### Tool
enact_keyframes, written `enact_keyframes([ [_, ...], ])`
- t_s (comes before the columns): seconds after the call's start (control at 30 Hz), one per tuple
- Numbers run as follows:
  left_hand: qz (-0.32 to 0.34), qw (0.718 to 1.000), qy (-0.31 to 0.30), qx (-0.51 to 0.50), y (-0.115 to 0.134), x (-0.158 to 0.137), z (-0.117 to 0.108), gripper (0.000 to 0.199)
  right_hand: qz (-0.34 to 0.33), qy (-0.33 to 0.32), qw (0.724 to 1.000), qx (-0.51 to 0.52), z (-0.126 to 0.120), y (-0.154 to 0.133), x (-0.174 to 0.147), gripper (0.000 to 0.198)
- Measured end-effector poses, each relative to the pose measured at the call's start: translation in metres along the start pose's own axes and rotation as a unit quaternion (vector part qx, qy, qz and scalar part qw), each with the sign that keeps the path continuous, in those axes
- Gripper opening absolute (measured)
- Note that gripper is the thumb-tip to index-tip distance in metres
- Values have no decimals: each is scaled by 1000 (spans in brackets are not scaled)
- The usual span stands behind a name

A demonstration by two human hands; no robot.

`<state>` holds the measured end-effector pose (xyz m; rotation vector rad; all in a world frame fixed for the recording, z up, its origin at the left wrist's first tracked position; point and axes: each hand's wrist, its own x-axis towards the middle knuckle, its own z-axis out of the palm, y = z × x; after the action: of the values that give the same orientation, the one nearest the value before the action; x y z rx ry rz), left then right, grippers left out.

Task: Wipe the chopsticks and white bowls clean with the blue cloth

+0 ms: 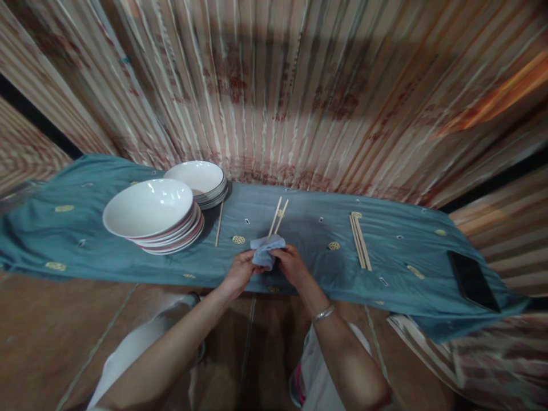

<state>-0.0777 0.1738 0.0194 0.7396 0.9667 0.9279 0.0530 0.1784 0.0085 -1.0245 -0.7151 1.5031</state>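
Near the front edge of the cloth-covered table, my left hand (238,274) and my right hand (293,265) are closed on a crumpled light-blue cloth (268,250). Two pale wooden chopsticks (274,218) stick out beyond the cloth, pointing away from me and slightly apart. Their near ends are hidden in the cloth and between my fingers. To the left a single chopstick (220,225) lies alone, its far end close to the plates. On the right lies a small group of chopsticks (358,240), side by side.
A stack of large white bowls (149,208) with red-edged rims stands on the left, and a stack of white dishes (199,178) with dark rims is behind it. A black phone or tablet (472,281) lies at the right end. Behind the table (308,274) hangs a pleated curtain (274,85).
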Motion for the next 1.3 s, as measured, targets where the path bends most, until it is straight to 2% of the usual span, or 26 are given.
enact_keyframes([
  [0.23, -21, 1000, 2, 12, -5, 1, -2, 23, -1, -10, 999, 32, 1, 1, 0, 6],
  [0.37, -19, 1000, 4, 9, -6, 0, -2, 19, 3, 25, 998, 54, 2, 0, 1, 8],
  [0.5, -31, 999, -34, 29, -4, -5, 0, 23, 18, 53, 997, 54, -5, -6, 5, 11],
  [0.7, -62, 995, -35, 69, -3, -11, 3, 37, -33, 95, 991, 89, -22, -26, 12, 15],
  [0.97, -65, 993, -36, 96, -6, -13, 2, 32, -85, 123, 983, 106, -40, -43, 17, 12],
  [1.3, -30, 993, -13, 109, -4, -12, -3, 27, -84, 140, 977, 141, -51, -45, 22, 10],
])
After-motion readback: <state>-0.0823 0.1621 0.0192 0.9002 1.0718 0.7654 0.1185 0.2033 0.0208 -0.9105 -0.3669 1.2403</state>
